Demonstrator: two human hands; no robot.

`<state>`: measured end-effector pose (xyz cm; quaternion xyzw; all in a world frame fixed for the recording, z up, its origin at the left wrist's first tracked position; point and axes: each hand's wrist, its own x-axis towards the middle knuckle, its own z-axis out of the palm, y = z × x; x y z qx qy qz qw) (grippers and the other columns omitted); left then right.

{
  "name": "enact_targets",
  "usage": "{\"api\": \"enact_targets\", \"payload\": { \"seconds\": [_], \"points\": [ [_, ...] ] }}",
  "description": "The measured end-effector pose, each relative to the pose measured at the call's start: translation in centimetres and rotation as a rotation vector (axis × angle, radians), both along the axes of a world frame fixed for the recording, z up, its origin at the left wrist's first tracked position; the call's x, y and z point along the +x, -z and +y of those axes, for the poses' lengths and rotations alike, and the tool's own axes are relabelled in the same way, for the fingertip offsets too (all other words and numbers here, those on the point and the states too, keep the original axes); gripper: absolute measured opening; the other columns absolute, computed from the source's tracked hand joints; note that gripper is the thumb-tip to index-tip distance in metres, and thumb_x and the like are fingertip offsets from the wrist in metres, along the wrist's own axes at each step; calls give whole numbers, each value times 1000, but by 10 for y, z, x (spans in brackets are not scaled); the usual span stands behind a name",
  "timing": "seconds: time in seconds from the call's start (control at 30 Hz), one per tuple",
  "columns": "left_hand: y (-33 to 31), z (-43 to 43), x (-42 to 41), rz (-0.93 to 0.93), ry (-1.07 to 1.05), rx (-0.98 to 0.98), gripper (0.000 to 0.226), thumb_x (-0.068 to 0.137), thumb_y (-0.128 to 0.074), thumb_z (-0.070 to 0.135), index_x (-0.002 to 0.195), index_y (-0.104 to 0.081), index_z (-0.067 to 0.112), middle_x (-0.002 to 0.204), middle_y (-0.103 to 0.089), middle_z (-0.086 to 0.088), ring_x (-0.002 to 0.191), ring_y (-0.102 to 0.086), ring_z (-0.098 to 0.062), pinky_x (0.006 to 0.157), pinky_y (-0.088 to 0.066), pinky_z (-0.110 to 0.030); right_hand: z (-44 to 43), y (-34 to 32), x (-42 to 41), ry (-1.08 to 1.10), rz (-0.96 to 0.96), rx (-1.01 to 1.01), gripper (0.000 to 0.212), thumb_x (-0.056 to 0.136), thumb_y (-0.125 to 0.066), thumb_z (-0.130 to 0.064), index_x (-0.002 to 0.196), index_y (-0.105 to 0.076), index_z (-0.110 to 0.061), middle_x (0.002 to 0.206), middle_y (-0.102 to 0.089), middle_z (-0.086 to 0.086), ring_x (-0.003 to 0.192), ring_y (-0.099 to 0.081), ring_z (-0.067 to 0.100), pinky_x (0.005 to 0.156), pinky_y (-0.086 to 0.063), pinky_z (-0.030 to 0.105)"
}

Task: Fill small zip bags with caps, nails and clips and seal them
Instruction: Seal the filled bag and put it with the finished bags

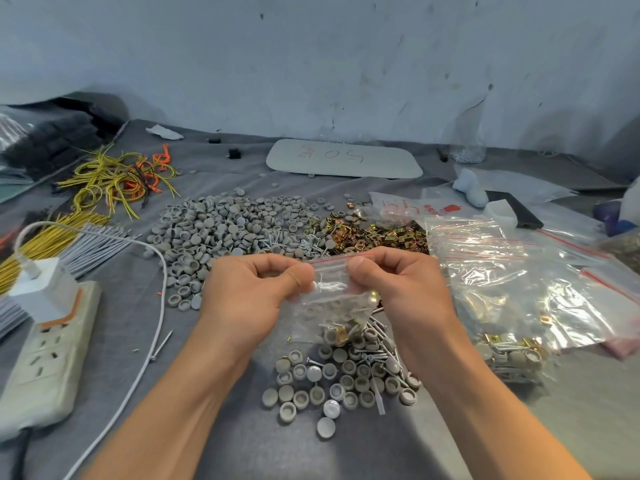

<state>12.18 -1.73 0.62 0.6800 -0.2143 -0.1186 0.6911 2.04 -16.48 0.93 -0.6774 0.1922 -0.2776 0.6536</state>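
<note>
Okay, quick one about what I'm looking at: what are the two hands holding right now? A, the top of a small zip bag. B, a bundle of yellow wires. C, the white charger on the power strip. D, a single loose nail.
A: the left hand and the right hand each pinch the red-lined top edge of the small zip bag, which hangs between them above the table.

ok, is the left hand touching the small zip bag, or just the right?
Touching. Head view: the left hand pinches the small zip bag at its top left corner; the right hand pinches the top right.
</note>
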Motion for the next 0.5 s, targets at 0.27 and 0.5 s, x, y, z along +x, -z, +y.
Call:
{"api": "enact_targets", "payload": {
  "seconds": [0.27, 0.5],
  "points": [
    [-2, 5, 2, -83, -72, -41, 17, 64, -82, 42, 74, -82, 29, 68, -76, -2, 57, -66, -8, 59, -51, -14, -4, -5, -5, -62, -60, 87, 32, 98, -64, -5, 75, -83, -14, 74, -77, 10, 64, -72, 12, 63, -55, 16],
    [-8, 7, 7, 35, -46, -174, 14, 63, -81, 37, 68, -81, 23, 64, -73, -1, 58, -61, -9, 58, -51, -16, -10, 3, -10, -434, 348, -311, 54, 86, -81, -37, 137, -62, -39, 125, -73, -15, 111, -67, -4, 101, -50, 25]
  ]
}}
